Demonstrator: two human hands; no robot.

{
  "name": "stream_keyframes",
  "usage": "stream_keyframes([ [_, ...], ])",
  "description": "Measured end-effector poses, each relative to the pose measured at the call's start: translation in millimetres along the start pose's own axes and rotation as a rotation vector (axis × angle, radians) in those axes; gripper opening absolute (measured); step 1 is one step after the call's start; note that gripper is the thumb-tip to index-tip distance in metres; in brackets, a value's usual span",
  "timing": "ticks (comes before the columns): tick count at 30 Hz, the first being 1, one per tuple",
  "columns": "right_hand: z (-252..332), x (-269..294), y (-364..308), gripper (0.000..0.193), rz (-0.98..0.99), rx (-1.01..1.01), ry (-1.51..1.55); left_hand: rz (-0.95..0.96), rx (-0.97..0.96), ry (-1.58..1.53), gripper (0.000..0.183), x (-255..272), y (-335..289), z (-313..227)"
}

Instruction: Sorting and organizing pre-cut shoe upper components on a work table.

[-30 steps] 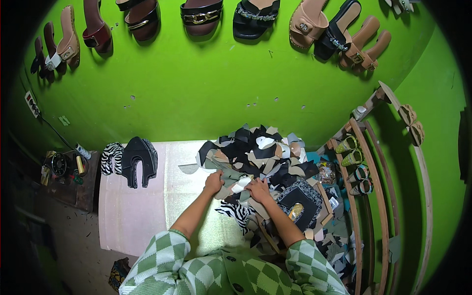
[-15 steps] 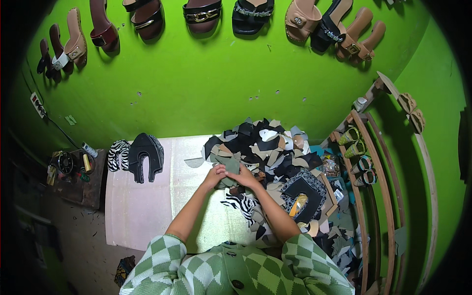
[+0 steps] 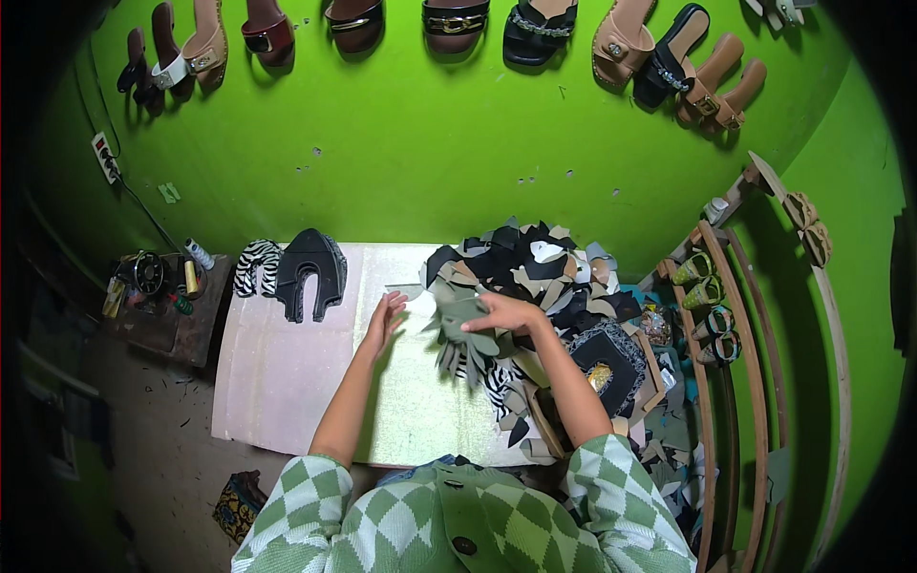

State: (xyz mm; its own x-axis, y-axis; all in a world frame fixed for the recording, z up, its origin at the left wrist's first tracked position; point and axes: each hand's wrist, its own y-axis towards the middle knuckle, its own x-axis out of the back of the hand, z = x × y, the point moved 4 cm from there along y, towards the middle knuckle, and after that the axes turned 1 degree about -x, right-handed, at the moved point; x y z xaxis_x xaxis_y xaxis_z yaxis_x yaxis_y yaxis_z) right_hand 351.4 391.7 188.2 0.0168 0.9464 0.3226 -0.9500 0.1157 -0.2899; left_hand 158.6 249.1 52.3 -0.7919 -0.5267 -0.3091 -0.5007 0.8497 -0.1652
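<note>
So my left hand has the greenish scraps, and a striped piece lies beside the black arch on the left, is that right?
Not quite: the head view shows your right hand has the greenish scraps; your left hand is open, apart from them. The striped piece does lie beside the black arch.

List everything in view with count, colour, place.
Table: one, pale, centre
Scraps: many, mixed, table's right
Cut pieces: several, grey-green, centre
Arched panels: several, black, table's left, right
Zebra-print pieces: several, black and white, table
Side table: one, dark, left
Back wall: one, green, upper
Power strip: one, white, upper left
Wall sandals: about thirteen, mixed, top
Rack: one, brown, right
Rack sandals: six, green, tan, multicoloured, right
Patterned bundle: one, dark, lower left
Left hand: one, open, over table
Right hand: one, holding cut pieces
</note>
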Motion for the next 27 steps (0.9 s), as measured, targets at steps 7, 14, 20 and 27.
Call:
stream_keyframes([
  [7, -85.2, -81.3, 44.4, 0.04, -0.144, -0.167, 0.034, 0.488, 0.591, -0.448, 0.089, -1.9, -74.0, 39.7],
  [14, -176.2, -153.6, 31.4, 0.038, -0.503, -0.136, 0.045, 0.004, 0.146, 0.314, 0.063, 44.4, -106.9, 115.7],
  [20, -141.7, -162.2, 25.1, 0.035, -0.788, -0.065, -0.289, -0.124, 0.053, 0.569, 0.036, 27.7, -115.0, 104.9],
  [27, -121.1, -160.9, 15.7, 0.013, -0.783, -0.11, -0.227, -0.235, -0.375, 0.899, 0.022, 25.4, -121.7, 75.2],
])
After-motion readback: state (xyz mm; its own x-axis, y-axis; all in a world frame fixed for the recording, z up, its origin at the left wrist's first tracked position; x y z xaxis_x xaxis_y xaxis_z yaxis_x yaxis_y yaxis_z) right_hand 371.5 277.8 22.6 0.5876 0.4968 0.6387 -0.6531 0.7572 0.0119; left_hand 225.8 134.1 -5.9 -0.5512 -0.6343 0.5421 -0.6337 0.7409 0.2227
